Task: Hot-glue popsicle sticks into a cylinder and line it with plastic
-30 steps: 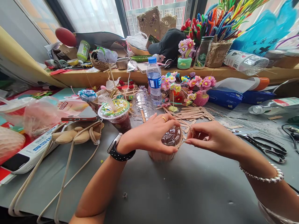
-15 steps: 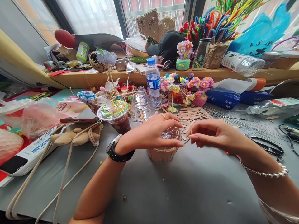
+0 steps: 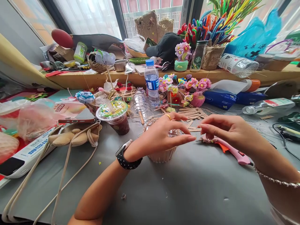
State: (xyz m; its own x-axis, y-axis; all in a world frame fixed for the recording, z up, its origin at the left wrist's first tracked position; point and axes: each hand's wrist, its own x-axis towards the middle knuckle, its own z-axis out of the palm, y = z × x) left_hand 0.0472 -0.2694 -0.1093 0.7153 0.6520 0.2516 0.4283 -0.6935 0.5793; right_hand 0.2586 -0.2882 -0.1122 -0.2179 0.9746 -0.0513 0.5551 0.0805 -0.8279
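My left hand (image 3: 166, 134) reaches over a small round container (image 3: 161, 154) with thin wooden strips set around its side and clear plastic showing inside. Its thumb and fingers are spread, with nothing visible between them. To the right, my right hand (image 3: 222, 129) is held in the air with thumb and fingertips pinched together; what they hold, if anything, is too small to make out. Beneath that hand lies a pink glue gun (image 3: 239, 156) with an orange trigger, its nozzle pointing left. Loose flat wooden sticks (image 3: 193, 114) are scattered just behind the hands.
Behind the container stand a capped water bottle (image 3: 152, 81), a cut clear plastic bottle (image 3: 142, 104) and a lidded drink cup (image 3: 113, 120). A phone (image 3: 77, 120) rests on a corded pouch (image 3: 70, 137) at left. Yarn flowers (image 3: 202, 86) and blue tissue packs (image 3: 220, 99) line the back.
My hands have moved apart, the right one going right. My left thumb and fingers have opened wider. The glue gun now shows below my right hand. The camera view has shifted slightly.
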